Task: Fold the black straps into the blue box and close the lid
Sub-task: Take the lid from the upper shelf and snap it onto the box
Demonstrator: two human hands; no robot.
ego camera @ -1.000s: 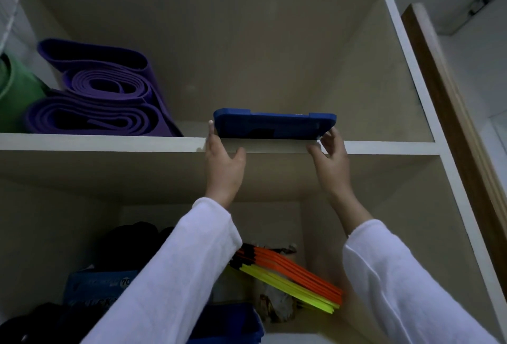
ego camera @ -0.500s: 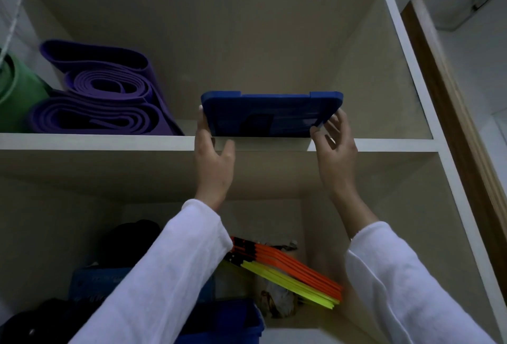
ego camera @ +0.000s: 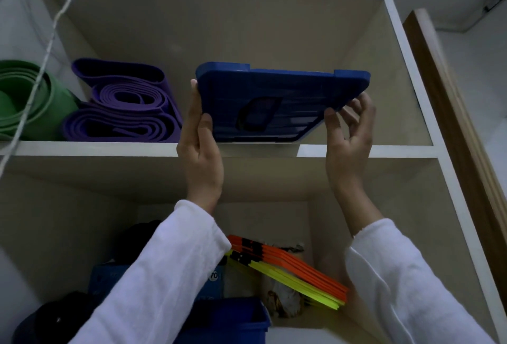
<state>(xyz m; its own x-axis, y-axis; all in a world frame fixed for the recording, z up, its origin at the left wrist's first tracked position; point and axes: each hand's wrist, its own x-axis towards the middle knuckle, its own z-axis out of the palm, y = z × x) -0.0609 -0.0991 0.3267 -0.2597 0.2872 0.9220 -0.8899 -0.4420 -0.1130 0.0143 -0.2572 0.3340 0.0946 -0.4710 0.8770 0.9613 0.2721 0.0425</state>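
Note:
A flat blue plastic lid point(ego camera: 277, 102) with a dark oval recess in its middle is tilted up off the upper shelf point(ego camera: 90, 148), its underside facing me. My left hand point(ego camera: 201, 148) grips its left edge, thumb on the face and fingers behind. My right hand point(ego camera: 349, 135) holds the lid's lower right corner with thumb and fingertips. A blue box point(ego camera: 233, 321) stands in the lower compartment under my left sleeve. Dark black material point(ego camera: 52, 319) lies at the lower left; I cannot tell whether it is the straps.
Rolled purple mats point(ego camera: 123, 104) and a green mat point(ego camera: 24, 102) lie on the upper shelf to the left. Orange and yellow flat strips point(ego camera: 290, 269) lean in the lower compartment. A cord point(ego camera: 41, 69) hangs at the left. A wooden door frame point(ego camera: 461, 129) stands to the right.
Both hands have lifted and tilted the blue lid up off the shelf's front edge, so more of its underside shows. The camera has moved closer.

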